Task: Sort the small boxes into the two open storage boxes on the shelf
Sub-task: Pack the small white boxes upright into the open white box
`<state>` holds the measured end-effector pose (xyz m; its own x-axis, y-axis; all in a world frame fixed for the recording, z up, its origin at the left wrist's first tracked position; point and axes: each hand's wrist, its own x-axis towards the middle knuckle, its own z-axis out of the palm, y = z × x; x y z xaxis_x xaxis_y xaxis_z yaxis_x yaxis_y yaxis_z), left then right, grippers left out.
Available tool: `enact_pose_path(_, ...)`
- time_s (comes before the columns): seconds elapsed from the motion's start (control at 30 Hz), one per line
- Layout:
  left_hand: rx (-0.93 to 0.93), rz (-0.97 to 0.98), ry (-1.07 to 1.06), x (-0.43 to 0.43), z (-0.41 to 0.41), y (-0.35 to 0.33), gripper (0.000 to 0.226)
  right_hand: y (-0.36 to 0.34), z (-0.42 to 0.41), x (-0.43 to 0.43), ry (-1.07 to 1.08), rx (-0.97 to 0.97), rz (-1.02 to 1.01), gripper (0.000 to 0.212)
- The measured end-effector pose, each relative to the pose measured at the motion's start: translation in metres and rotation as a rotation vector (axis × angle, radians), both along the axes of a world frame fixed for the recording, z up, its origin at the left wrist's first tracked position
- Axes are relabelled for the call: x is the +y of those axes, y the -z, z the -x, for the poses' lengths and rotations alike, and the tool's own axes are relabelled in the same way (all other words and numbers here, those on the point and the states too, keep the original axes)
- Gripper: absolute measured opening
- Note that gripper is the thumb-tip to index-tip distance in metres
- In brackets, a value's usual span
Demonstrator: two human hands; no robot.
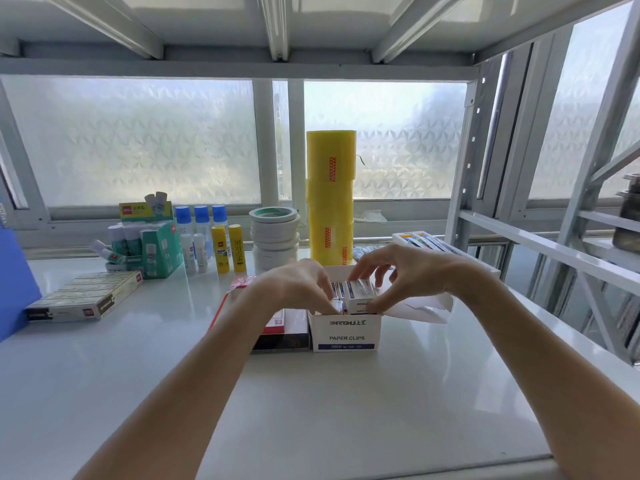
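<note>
An open white storage box (346, 332) marked PAPER CLIPS stands on the shelf in front of me, with small white-and-blue boxes inside. My right hand (398, 271) pinches one small box (360, 294) at the top of the pile, thumb at its front and fingers at its back. My left hand (298, 285) reaches into the left side of the white box, fingertips touching the small boxes (336, 292) there. To the left sits a red and black storage box (287, 329), mostly hidden by my left wrist.
A tall stack of yellow tape rolls (330, 199) and a stack of white tape rolls (275, 237) stand behind the boxes. Glue sticks (221, 244), a green display carton (152, 247) and a flat staples carton (86, 296) lie at the left. Shelf uprights (464, 168) rise at the right.
</note>
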<state>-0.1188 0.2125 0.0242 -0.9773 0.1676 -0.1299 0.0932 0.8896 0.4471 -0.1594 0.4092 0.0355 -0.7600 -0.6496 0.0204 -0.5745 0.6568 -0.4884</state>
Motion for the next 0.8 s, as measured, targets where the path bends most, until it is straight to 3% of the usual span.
enact_pose_path(0.43, 0.056, 0.054, -0.003, -0.004, 0.003, 0.002, 0.045, 0.001, 0.000, -0.019, 0.082, -0.009, -0.178, 0.045)
enact_pose_path(0.67, 0.125, 0.069, -0.016, -0.004, 0.004, 0.008, 0.055, 0.011, -0.003, -0.026, 0.131, 0.029, -0.155, 0.058)
enact_pose_path(0.73, 0.131, 0.091, -0.010, -0.005, 0.005, 0.010, 0.046, 0.014, -0.003, -0.026, 0.181, 0.034, -0.140, 0.063)
enact_pose_path(0.8, 0.133, 0.128, 0.004, -0.006, 0.006, 0.012, 0.021, 0.018, -0.002, -0.026, 0.233, 0.049, -0.143, 0.062)
